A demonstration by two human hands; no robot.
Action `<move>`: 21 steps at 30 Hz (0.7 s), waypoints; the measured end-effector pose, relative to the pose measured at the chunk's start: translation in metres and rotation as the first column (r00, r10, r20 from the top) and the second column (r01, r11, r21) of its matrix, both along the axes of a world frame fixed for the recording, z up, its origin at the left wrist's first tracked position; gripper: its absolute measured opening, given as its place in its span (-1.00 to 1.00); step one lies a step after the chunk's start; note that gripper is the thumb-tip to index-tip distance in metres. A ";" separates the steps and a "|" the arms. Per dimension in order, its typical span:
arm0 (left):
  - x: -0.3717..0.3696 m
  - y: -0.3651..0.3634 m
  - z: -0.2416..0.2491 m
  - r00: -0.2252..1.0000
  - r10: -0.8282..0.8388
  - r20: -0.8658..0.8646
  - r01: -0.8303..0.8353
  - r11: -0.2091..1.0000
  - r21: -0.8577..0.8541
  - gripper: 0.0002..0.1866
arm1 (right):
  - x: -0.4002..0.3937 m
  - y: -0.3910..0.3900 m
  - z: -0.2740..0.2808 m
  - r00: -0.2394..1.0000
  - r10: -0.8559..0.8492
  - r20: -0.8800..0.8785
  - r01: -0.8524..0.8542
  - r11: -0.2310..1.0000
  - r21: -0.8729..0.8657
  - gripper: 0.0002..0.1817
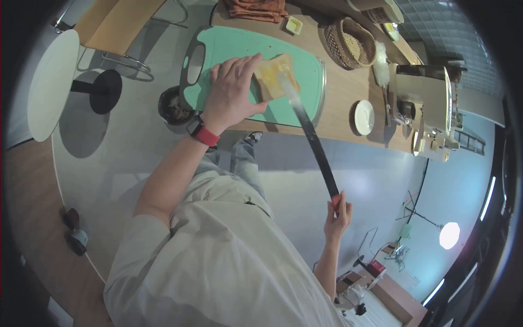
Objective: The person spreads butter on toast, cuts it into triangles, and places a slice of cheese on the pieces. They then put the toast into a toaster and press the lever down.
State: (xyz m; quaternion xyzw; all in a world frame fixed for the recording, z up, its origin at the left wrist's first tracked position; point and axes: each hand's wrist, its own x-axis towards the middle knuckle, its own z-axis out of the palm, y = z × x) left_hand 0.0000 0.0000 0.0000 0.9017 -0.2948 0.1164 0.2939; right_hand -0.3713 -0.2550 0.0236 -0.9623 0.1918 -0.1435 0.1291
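Note:
A slice of bread [269, 77] with yellow spread on its top lies on a green cutting board [212, 46]. My left hand [231, 90], a red-banded watch on its wrist, steadies the bread from its left side, fingers along one edge and thumb at the near corner. Off to the right, my right hand [339, 218] grips the red end of a long knife [313, 144]. Its dark blade turns pale and shiny towards the tip, which meets the top of the bread. The tip is somewhat blurred.
A small yellow dish [294, 25], folded brown cloth [256, 9] and woven basket [348, 43] are behind the board. A white plate [364, 117] and a white appliance [422, 98] stand to the right. A dark bin [177, 106] is below the counter's left end.

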 end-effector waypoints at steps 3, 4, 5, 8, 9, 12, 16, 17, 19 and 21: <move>-0.011 -0.023 -0.003 0.999 -0.008 -0.045 0.005 0.997 -0.074 0.00 | 0.002 -0.013 0.026 0.998 0.051 -0.049 -0.052 0.998 -0.021 -0.43; -0.010 -0.021 -0.002 0.999 -0.006 -0.043 0.003 0.998 -0.063 -0.01 | 0.003 -0.010 0.024 0.997 0.051 -0.055 -0.052 0.999 -0.013 -0.43; -0.011 -0.018 -0.001 0.999 0.000 -0.042 -0.002 0.999 -0.051 -0.01 | 0.003 -0.008 0.022 0.996 0.052 -0.073 -0.053 0.999 -0.005 -0.44; -0.011 -0.022 -0.002 0.999 0.009 -0.036 -0.011 0.998 -0.058 -0.02 | 0.001 -0.011 0.025 0.992 0.026 -0.122 -0.028 1.000 -0.014 -0.46; -0.010 -0.023 -0.003 0.999 0.011 -0.032 -0.013 0.998 -0.059 -0.02 | -0.001 -0.011 0.026 0.990 0.007 -0.142 -0.009 1.000 -0.014 -0.47; -0.011 -0.023 -0.002 1.000 0.012 -0.028 -0.013 0.999 -0.052 -0.01 | -0.011 -0.017 0.028 0.984 -0.027 -0.175 0.023 0.999 -0.024 -0.49; -0.011 -0.022 -0.001 0.999 0.009 -0.054 -0.012 0.999 -0.043 0.03 | -0.010 -0.019 0.028 0.985 -0.023 -0.169 0.020 1.000 -0.018 -0.47; -0.011 -0.023 0.000 0.998 0.007 -0.055 -0.010 0.999 -0.045 0.02 | -0.007 -0.017 0.027 0.988 -0.027 -0.155 0.026 1.000 -0.011 -0.48; -0.011 -0.023 0.001 0.998 0.004 -0.056 -0.006 0.999 -0.043 0.02 | 0.000 -0.014 0.024 0.990 -0.028 -0.137 0.028 1.000 0.001 -0.49; -0.012 -0.023 0.001 0.998 0.007 -0.057 -0.009 0.999 -0.037 0.02 | 0.006 -0.012 0.020 0.993 -0.008 -0.121 0.009 1.000 0.007 -0.49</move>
